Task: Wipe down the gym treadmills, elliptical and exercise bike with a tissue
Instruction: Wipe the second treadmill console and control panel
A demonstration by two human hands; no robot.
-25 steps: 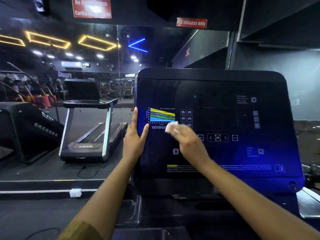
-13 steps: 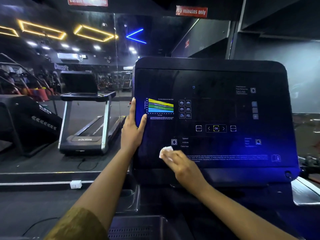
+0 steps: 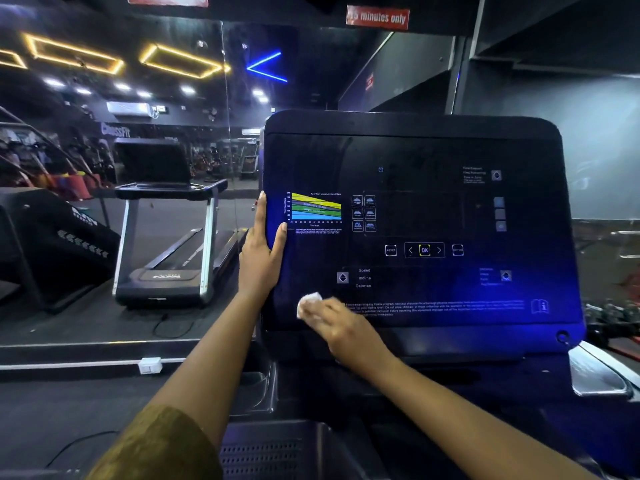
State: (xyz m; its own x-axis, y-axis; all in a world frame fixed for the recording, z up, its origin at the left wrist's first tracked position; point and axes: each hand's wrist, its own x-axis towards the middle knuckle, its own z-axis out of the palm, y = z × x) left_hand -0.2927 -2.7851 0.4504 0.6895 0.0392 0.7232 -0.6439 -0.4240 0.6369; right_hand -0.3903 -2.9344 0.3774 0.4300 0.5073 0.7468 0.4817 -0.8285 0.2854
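Observation:
A large black console panel [image 3: 433, 150] of a treadmill fills the middle of the head view, with a coloured chart and lit buttons on it. My left hand [image 3: 260, 252] grips the panel's left edge, thumb on the front face. My right hand [image 3: 341, 322] presses a small white tissue [image 3: 309, 304] against the panel's lower left area, beside the Speed, Incline and Calories labels. The tissue shows past my fingertips; the rest of it is hidden under my hand.
A wall mirror on the left reflects another treadmill [image 3: 166, 237] and a black stair machine [image 3: 52, 244]. A white socket box [image 3: 150, 365] sits on the floor ledge. A silver handlebar [image 3: 599, 372] juts out at lower right. A perforated black tray [image 3: 277, 452] lies below the console.
My right hand has slid the tissue from the panel's mid-left, by the chart, down to its lower left. My left hand has kept its grip on the edge.

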